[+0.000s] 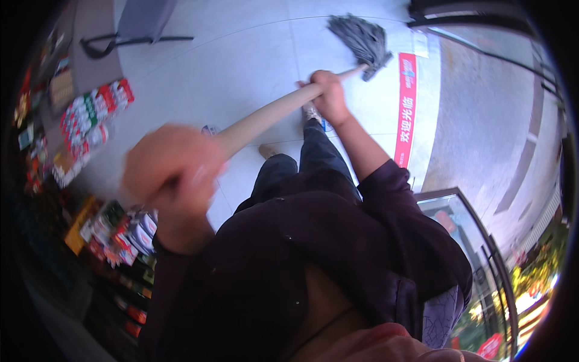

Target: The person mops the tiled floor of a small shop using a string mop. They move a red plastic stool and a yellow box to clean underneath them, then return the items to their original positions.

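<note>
A mop with a pale wooden handle [265,114] and a grey string head [363,41] runs from near my chest out to the white tiled floor [241,54]. My left hand [172,172], close to the camera and blurred, is closed around the handle's upper end. My right hand [329,93] grips the handle lower down, near the mop head. The mop head rests on the floor beside a red strip [407,108] at the doorway. My dark trousers and one shoe [310,111] show under the handle.
Shelves with colourful packaged goods [90,127] line the left side. A dark metal stand [132,33] sits at the upper left. A glass door with a dark frame [476,241] stands at the right, with grey pavement [482,120] outside.
</note>
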Tool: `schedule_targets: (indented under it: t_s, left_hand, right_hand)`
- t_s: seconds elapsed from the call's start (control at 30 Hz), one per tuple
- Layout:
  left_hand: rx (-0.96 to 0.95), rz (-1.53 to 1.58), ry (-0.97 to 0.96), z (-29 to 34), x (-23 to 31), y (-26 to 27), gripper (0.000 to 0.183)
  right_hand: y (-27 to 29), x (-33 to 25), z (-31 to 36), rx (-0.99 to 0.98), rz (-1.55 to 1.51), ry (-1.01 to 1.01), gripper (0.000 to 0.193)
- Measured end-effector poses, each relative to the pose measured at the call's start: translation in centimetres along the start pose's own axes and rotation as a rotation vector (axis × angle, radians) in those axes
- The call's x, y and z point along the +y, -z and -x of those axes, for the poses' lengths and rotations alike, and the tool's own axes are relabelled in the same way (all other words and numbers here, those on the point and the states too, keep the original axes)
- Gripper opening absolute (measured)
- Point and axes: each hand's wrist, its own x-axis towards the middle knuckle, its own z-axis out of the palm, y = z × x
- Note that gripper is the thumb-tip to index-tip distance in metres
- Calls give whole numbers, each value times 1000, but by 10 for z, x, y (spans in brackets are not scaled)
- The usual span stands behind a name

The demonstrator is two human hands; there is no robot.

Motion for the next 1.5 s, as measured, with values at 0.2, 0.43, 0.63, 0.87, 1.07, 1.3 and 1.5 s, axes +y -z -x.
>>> schedule_targets:
  t_s: [0.2, 0.43, 0.63, 0.87, 1.07, 1.3, 1.5]
  left_hand:
    - [-295, 181, 699, 22, -112, -198, 14]
    - [-169, 615, 829, 12, -142, -179, 11]
    - [212, 745, 652, -12, -116, -15, 13]
    - [305, 303, 445, 62, -1, 133, 12]
    - [482, -31, 201, 123, 105, 234, 15]
    - [343, -617, 307, 181, 104, 274, 10]
    - [642, -759, 345, 243, -18, 304, 17]
  right_hand:
    - [159, 152, 106, -426, 531, -682, 7]
    - [201, 132, 110, -335, 630, -556, 4]
    - [70, 40, 47, -259, 485, -351, 9]
    - [-117, -96, 3, -458, 108, -181, 11]
    - [-247, -220, -13, -513, -194, 208, 23]
    - [-405, -295, -27, -620, -136, 385, 28]
    - [-463, -300, -34, -975, -1, 360, 57]
